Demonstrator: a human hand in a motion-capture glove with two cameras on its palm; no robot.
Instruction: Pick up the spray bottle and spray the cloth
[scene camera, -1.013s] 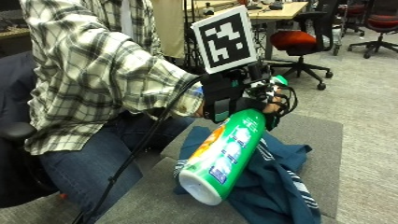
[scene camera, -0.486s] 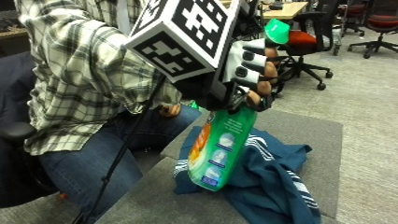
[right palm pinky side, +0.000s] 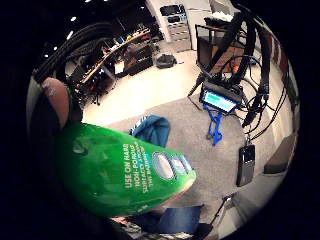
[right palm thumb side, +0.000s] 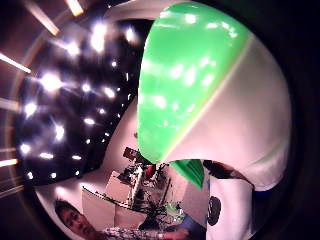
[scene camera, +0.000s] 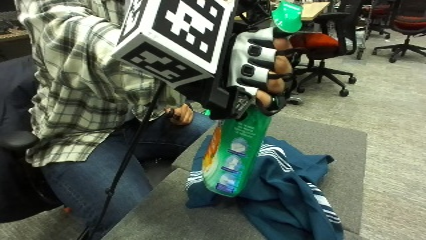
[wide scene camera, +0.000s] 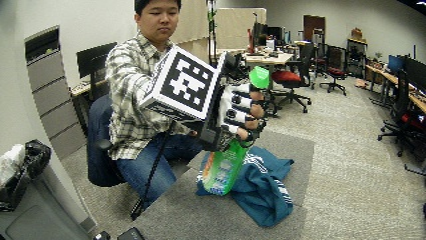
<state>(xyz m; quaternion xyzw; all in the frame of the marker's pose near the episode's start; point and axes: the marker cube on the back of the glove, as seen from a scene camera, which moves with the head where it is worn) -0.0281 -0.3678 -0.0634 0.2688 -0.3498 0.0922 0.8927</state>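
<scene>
The spray bottle (scene camera: 234, 150) has swung from a slanted, near-horizontal carry a second ago to a nearly upright hang, base down and green nozzle cap (scene camera: 287, 15) at the top. It is also higher and closer to the outside camera than before. The right hand (scene camera: 263, 65) grips the bottle at its neck, fingers (scene camera: 279, 62) curled around it and clamped, just below the cap.

The bottle hangs in the air above the cloth (scene camera: 286, 190), its base over the near edge of the fabric and apart from it. The pick-up step looks complete. The spray step does not look started: the nozzle points away from the cloth rather than down at it, so the bottle probably needs re-aiming first.

Materials: the bottle is glossy green plastic, rounded at the shoulder and tapering, with a printed label along its side. The little-finger palm view shows white lettering on the green body (right palm pinky side: 125, 170). The cloth is dark teal fabric with white stripes, crumpled into soft folds. It lies on a grey desk (scene camera: 333, 145) with a matte, carpet-like surface.
</scene>
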